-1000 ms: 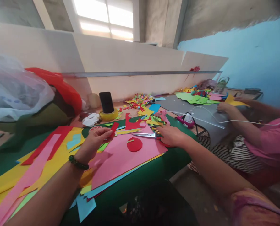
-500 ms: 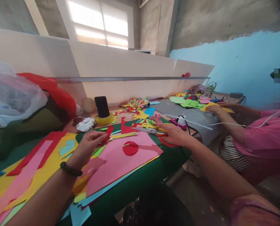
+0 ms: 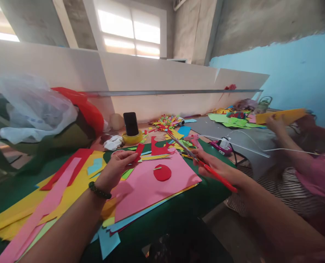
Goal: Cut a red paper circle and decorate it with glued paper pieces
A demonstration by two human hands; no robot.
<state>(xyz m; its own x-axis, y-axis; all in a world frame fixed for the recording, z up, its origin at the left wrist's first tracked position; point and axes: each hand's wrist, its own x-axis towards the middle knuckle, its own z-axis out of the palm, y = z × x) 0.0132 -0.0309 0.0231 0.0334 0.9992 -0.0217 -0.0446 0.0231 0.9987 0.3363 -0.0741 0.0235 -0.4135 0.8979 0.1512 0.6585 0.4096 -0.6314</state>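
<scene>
A small red paper strip (image 3: pixel 139 149) is pinched in the fingers of my left hand (image 3: pixel 120 168), just above the stack's upper left corner. My right hand (image 3: pixel 213 166) grips scissors (image 3: pixel 218 178) with red handles. Their blades point up and left, away from the strip. Below and between my hands lies a pink paper sheet (image 3: pixel 143 197) on top of other coloured sheets. On it rests a red paper circle (image 3: pixel 164 174) with a tiny pale green scrap at its edge. Behind the stack is a red paper offcut (image 3: pixel 157 147) with a curved cut-out.
Yellow sheets (image 3: pixel 77 182) and strips cover the left side. A phone (image 3: pixel 131 123) leans at a yellow tape roll (image 3: pixel 133 137), beside crumpled white tissue (image 3: pixel 113 143). A purple glue gun (image 3: pixel 221 147) with a cord lies at right. Further right, a co-worker holds yellow paper (image 3: pixel 285 116).
The scissors have swung upright in my right hand, their handles now trailing down toward my wrist. My left hand keeps the red strip. The view has turned left; the co-worker's yellow paper is raised.
</scene>
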